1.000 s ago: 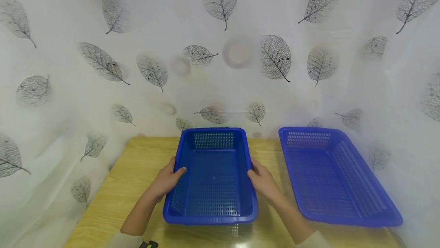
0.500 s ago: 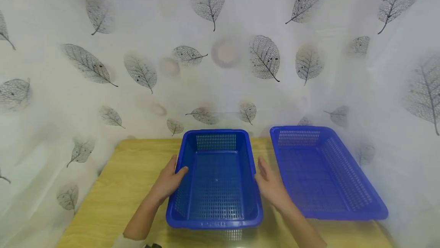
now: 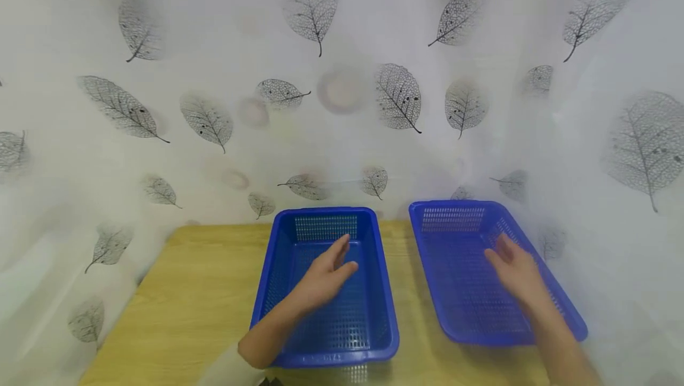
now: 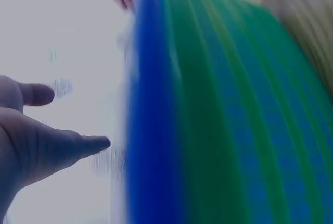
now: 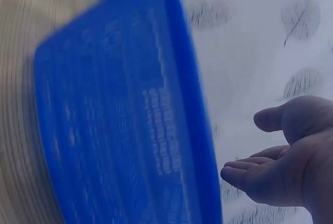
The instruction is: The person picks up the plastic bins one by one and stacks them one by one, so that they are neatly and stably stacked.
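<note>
The darker blue basket (image 3: 331, 353) rests on the table in the middle of the head view. Above its inside, my left hand (image 3: 326, 273) hovers with fingers extended and holds nothing. Over the lighter blue basket (image 3: 470, 291) on the right, my right hand (image 3: 515, 270) hangs with thumb and fingers apart, also holding nothing. In the left wrist view, the left hand (image 4: 47, 135) is apart from a basket's blue rim (image 4: 156, 130). The right wrist view shows the right hand (image 5: 286, 156) clear of the lighter basket's side (image 5: 119, 120).
The yellow wood-grain table (image 3: 187, 297) extends left of the darker basket, with a narrow strip of it between the two baskets. A pale sheet with printed leaves (image 3: 398, 98) hangs behind the table and along both sides.
Both hands have come off the darker basket, the right one first. The left hand has moved right over that basket, and the right hand has moved right over the lighter one.
</note>
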A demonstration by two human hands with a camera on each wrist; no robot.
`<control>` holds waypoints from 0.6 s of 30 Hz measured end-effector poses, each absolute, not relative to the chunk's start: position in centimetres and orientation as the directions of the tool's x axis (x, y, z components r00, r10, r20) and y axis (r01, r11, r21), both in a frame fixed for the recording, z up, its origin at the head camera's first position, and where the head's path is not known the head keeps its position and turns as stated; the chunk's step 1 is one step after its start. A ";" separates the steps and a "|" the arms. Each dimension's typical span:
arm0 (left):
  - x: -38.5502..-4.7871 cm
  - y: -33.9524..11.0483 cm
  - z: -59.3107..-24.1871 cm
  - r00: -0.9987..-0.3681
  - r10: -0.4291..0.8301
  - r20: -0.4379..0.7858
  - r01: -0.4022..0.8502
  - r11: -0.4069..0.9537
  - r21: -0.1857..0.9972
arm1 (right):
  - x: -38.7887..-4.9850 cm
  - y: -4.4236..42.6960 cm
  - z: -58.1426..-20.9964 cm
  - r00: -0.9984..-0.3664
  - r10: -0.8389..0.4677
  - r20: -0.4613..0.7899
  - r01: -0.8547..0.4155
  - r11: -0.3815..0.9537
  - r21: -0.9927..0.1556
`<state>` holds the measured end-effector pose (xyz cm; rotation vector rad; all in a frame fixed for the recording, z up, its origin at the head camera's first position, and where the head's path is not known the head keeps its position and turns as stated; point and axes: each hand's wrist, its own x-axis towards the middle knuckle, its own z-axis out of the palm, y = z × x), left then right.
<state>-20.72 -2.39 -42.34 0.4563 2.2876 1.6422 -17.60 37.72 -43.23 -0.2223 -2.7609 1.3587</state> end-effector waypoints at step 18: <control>-21.1 13.7 -43.6 -0.917 0.320 -0.239 -0.196 0.162 0.967 | -18.1 46.3 -44.9 -0.961 0.250 0.116 0.140 0.806 -0.575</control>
